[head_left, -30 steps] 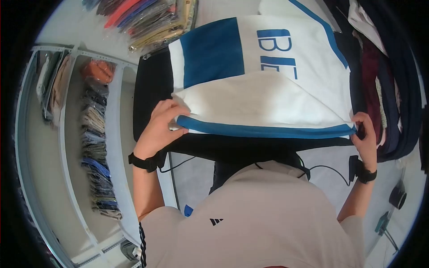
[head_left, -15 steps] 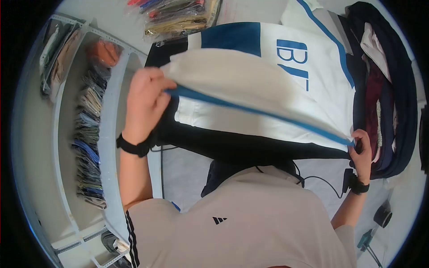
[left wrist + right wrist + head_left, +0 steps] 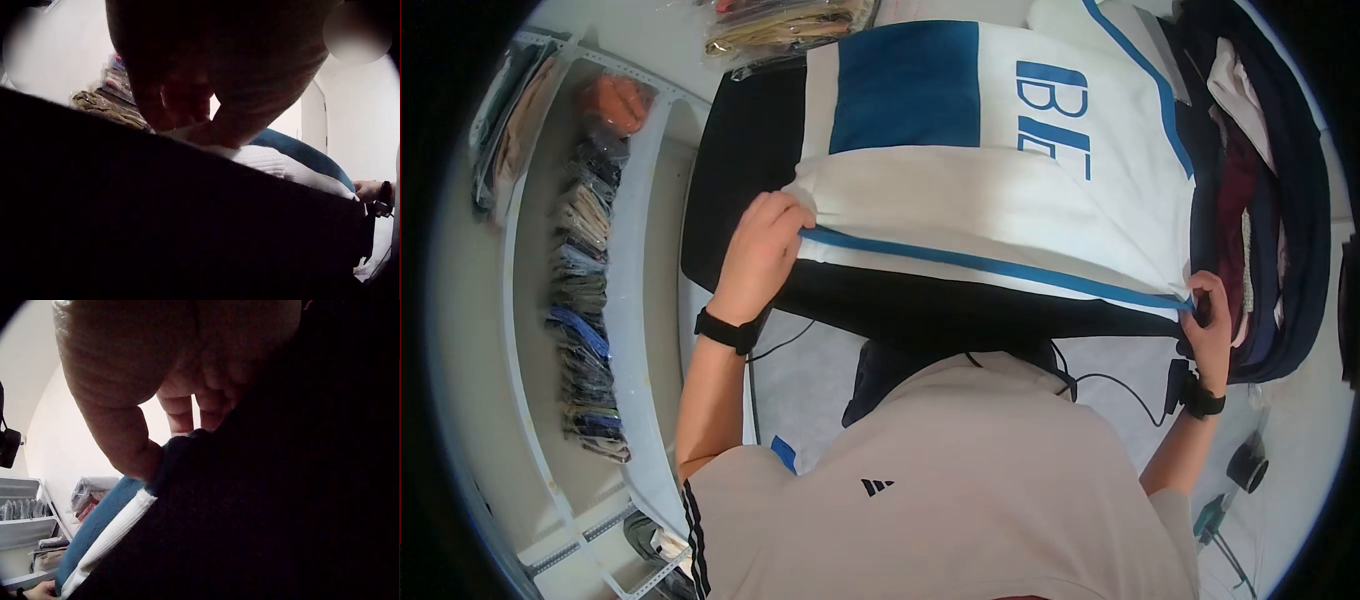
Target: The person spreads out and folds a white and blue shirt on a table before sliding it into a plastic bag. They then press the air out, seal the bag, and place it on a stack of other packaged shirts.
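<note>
- Two hands of mine are at the near edge of the white-and-blue garment (image 3: 950, 190), one at each end of its blue strip (image 3: 1000, 268).
- My left hand (image 3: 760, 250) is narrow, fingers bent and thumb closed on the cloth at the left end; the left wrist view is dark, but shows the fingertips meeting at white fabric.
- My right hand (image 3: 1212, 318) is narrow too, pinching the strip's right end between thumb and fingers.
- The garment lies across the black bench (image 3: 740, 150), its plain white flap (image 3: 940, 200) turned over the part with the blue panel (image 3: 908, 85) and partly covering the blue lettering (image 3: 1053, 110).
- Beyond the bench's far left corner are bagged clothes (image 3: 790, 30); a shelf unit (image 3: 535, 300) with more bagged clothes stands to my left.
- Right of the bench sit dark and maroon clothes (image 3: 1238, 200), just beside the garment's right side.
</note>
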The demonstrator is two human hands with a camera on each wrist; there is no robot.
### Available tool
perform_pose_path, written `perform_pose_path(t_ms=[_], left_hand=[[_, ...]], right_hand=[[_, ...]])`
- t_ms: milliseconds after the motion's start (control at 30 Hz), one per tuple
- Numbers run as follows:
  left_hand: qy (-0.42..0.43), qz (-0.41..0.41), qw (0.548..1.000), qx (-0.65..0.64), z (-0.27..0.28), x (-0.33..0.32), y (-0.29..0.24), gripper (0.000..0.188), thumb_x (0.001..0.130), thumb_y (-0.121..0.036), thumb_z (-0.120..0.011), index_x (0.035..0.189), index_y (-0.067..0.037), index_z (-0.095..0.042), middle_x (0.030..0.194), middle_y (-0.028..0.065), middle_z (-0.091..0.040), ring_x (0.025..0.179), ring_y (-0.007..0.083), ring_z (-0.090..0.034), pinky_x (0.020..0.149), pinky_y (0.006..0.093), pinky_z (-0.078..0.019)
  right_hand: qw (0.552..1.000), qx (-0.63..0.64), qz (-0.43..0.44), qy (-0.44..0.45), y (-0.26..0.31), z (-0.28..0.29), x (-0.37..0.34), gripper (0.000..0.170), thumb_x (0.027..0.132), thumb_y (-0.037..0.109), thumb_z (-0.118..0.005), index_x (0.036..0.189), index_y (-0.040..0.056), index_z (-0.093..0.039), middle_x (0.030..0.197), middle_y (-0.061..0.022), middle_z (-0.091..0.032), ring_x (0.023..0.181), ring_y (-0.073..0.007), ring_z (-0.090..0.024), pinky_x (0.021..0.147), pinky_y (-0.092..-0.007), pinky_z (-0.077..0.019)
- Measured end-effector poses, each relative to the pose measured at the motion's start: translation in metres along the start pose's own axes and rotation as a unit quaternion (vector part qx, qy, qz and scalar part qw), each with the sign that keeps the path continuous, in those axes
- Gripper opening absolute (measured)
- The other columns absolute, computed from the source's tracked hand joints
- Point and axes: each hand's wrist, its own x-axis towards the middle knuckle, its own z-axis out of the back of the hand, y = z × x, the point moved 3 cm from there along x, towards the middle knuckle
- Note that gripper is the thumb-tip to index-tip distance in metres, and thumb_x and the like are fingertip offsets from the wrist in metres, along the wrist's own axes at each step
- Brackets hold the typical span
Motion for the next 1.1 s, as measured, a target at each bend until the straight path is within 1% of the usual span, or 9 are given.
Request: perform_pose_path(t_ms=[100,167,400,533,600,733,867,933,1100], left_hand=[[0.031,0.035,0.999,-0.025,-0.006,0.0,0.004,0.024,0.064,0.011,-0.055,0.084,-0.003,-0.055,0.091,0.0136,-0.052,0.093,0.0336,-0.052,0.08,0.0374,-0.0436],[-0.006,-0.006,1.0,-0.01,0.003,0.011,0.002,0.025,0.062,0.011,-0.054,0.082,-0.002,-0.056,0.088,0.0124,-0.052,0.09,0.0313,-0.052,0.078,0.0376,-0.0442],[-0.152,-0.049,0.986,0.043,0.037,0.048,-0.02,0.022,0.062,0.008,-0.055,0.081,-0.003,-0.058,0.086,0.012,-0.053,0.086,0.0315,-0.053,0.074,0.0386,-0.0439],[-0.012,-0.06,0.998,0.033,0.005,0.014,0.004,0.021,0.065,0.009,-0.053,0.082,-0.002,-0.057,0.086,0.0126,-0.053,0.086,0.0323,-0.052,0.074,0.0399,-0.0445],[0.04,0.004,0.999,-0.002,-0.007,0.0,0.004,0.023,0.066,0.011,-0.053,0.085,-0.002,-0.056,0.086,0.0117,-0.052,0.085,0.0317,-0.052,0.074,0.0398,-0.0442],[0.051,0.019,0.998,-0.005,-0.001,0.001,-0.001,0.028,0.065,0.015,-0.048,0.085,-0.003,-0.055,0.087,0.0111,-0.052,0.084,0.0311,-0.051,0.074,0.0379,-0.0433],[0.077,-0.002,0.996,-0.046,0.009,0.011,-0.031,0.034,0.062,0.011,-0.053,0.093,-0.004,-0.058,0.097,0.0137,-0.051,0.094,0.0329,-0.051,0.081,0.0381,-0.0422],[0.106,-0.007,0.992,-0.07,0.004,0.013,-0.042,0.032,0.066,0.007,-0.058,0.096,-0.004,-0.059,0.103,0.0122,-0.053,0.099,0.0321,-0.051,0.085,0.0377,-0.0421],[0.106,-0.085,0.988,-0.069,-0.013,0.029,-0.051,0.027,0.069,-0.002,-0.067,0.095,-0.005,-0.061,0.104,0.0118,-0.057,0.098,0.032,-0.053,0.083,0.0375,-0.0429]], right_hand=[[0.998,0.057,-0.021,-0.003,-0.006,-0.001,-0.001,0.033,0.067,-0.006,-0.055,0.097,0.0052,-0.05,0.107,-0.005,-0.049,0.101,-0.0155,-0.046,0.09,-0.0232,-0.0316],[0.994,0.107,-0.033,-0.004,-0.005,-0.001,-0.003,0.027,0.066,-0.007,-0.055,0.088,0.0064,-0.048,0.108,-0.0073,-0.049,0.106,-0.0177,-0.046,0.095,-0.025,-0.0303],[0.997,0.078,-0.01,0.0,-0.014,0.002,-0.007,0.021,0.066,-0.007,-0.058,0.078,0.0065,-0.047,0.11,-0.0089,-0.052,0.105,-0.0202,-0.048,0.094,-0.0285,-0.0326],[0.999,0.037,-0.02,-0.013,-0.01,0.002,-0.007,0.022,0.065,-0.007,-0.059,0.077,0.0069,-0.047,0.108,-0.0086,-0.054,0.105,-0.0205,-0.049,0.094,-0.0288,-0.0335],[0.999,0.046,-0.011,0.004,-0.013,0.002,-0.006,0.022,0.065,-0.007,-0.058,0.078,0.0069,-0.047,0.109,-0.0084,-0.054,0.105,-0.0203,-0.049,0.094,-0.0289,-0.0336],[0.999,0.038,-0.016,0.011,-0.009,0.002,-0.005,0.023,0.065,-0.008,-0.057,0.08,0.0066,-0.048,0.109,-0.0084,-0.053,0.105,-0.0199,-0.049,0.094,-0.0284,-0.0333],[0.996,0.083,-0.038,0.022,0.018,0.0,-0.013,0.047,0.061,-0.014,-0.049,0.102,0.0065,-0.052,0.12,-0.0099,-0.049,0.114,-0.0212,-0.046,0.1,-0.0294,-0.0309],[0.995,-0.085,0.046,0.01,0.053,-0.006,-0.015,0.055,0.057,-0.015,-0.052,0.107,0.0065,-0.054,0.124,-0.0129,-0.05,0.119,-0.0277,-0.046,0.102,-0.0343,-0.032],[0.974,-0.15,0.163,0.035,0.093,-0.045,-0.015,0.035,0.061,-0.005,-0.069,0.093,0.0058,-0.061,0.111,-0.0095,-0.059,0.11,-0.0308,-0.051,0.094,-0.0388,-0.0382]])
